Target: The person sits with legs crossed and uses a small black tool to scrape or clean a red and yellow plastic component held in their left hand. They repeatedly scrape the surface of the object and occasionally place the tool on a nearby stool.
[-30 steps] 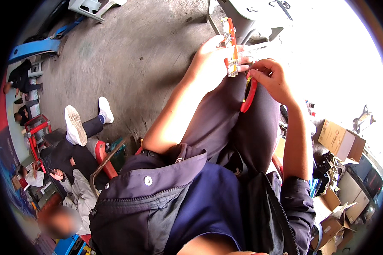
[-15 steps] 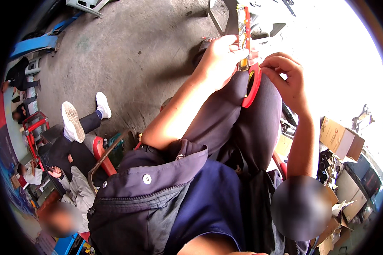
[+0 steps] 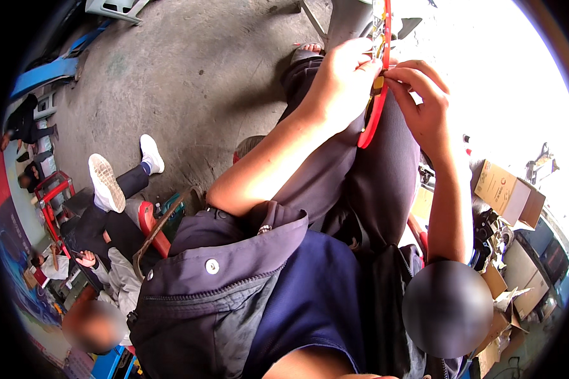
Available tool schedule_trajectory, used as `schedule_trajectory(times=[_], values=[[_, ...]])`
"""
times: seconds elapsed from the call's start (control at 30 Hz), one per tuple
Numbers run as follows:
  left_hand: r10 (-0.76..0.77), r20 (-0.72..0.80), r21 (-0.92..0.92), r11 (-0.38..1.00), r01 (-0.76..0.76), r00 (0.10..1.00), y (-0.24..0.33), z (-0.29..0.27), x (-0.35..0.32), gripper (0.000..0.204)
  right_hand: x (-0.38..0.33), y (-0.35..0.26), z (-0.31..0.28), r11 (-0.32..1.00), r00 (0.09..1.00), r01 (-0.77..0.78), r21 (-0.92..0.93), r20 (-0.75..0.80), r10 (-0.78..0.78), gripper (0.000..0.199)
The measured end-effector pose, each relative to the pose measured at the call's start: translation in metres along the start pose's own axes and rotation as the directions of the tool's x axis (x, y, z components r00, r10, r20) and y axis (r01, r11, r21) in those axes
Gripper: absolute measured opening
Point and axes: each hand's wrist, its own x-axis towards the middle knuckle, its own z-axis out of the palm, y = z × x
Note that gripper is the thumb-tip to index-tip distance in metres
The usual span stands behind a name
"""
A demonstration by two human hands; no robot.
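Note:
My left hand [image 3: 342, 82] is closed on a narrow strip-shaped part [image 3: 378, 30] with metallic and yellow patches, held upright above my knees. A thin red band of tape [image 3: 387, 31] runs along the right edge of that part. Below it hangs a red tape roll [image 3: 376, 117], seen nearly edge-on over my dark trousers. My right hand [image 3: 427, 101] is closed in a pinch, thumb and forefinger meeting at the red tape just below my left fingertips. Glare washes out the far end of the part.
Seated at the left is another person, with white shoes [image 3: 105, 183] stretched across the concrete floor [image 3: 189, 82]. A blue metal piece [image 3: 47, 76] lies at the far left. Open cardboard boxes [image 3: 499, 189] and clutter stand on my right. Strong light whitens the upper right.
Both my hands have moved slightly, the left up and to the right with the part. The red roll has turned more edge-on, and the red tape now lies closer along the part.

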Motion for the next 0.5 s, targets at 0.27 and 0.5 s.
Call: schedule_trajectory(times=[0.27, 0.5], values=[[0.036, -0.021, -0.014, 0.999, -0.036, 0.999, -0.0077, 0.0015, 0.0024, 0.019, -0.0034, 0.0051, 0.0048, 1.0, 1.0, 0.001, -0.008, -0.02, -0.001, 0.014], [0.029, 0.031, 0.094, 0.995, -0.032, 0.999, -0.0035, -0.0029, -0.001, 0.021, -0.0034, 0.005, 0.0055, 0.999, 0.999, 0.022, -0.049, -0.034, -0.024, 0.013]])
